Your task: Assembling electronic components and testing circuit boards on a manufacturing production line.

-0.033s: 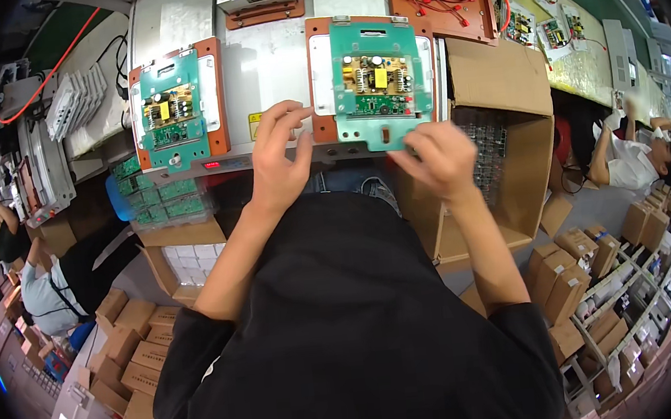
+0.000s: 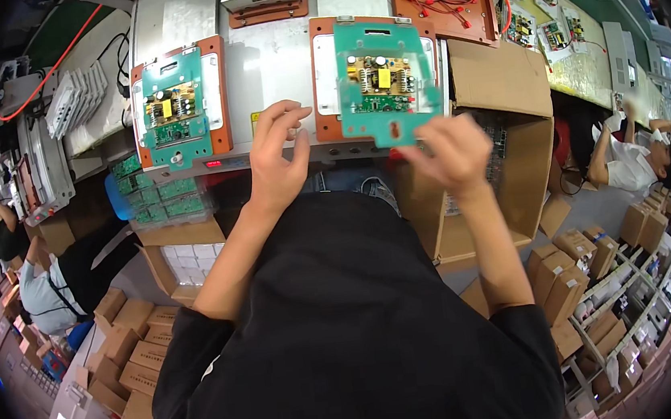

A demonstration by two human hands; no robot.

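Observation:
My right hand (image 2: 456,151) pinches the lower right corner of a green plate (image 2: 366,126). The plate looks slightly blurred and sits askew over an orange-brown base (image 2: 329,129). A circuit board (image 2: 381,81) with a yellow part shows in the plate's cutout. My left hand (image 2: 278,157) is held beside the base's lower left corner, fingers apart and holding nothing. To its left, a second orange-brown base (image 2: 220,144) carries another green plate (image 2: 190,62), with a circuit board (image 2: 168,108) in its middle.
An orange-brown tray (image 2: 406,21) of red-tipped leads lies at the far right. A tall open cardboard box (image 2: 501,80) stands right of the bench. Several green boards (image 2: 169,200) are stacked lower left, above a box of white pieces (image 2: 195,263). Other people work on both sides.
My right hand has moved a little to the right, and the green plate's lower end has shifted right with it. My left hand stays almost where it was.

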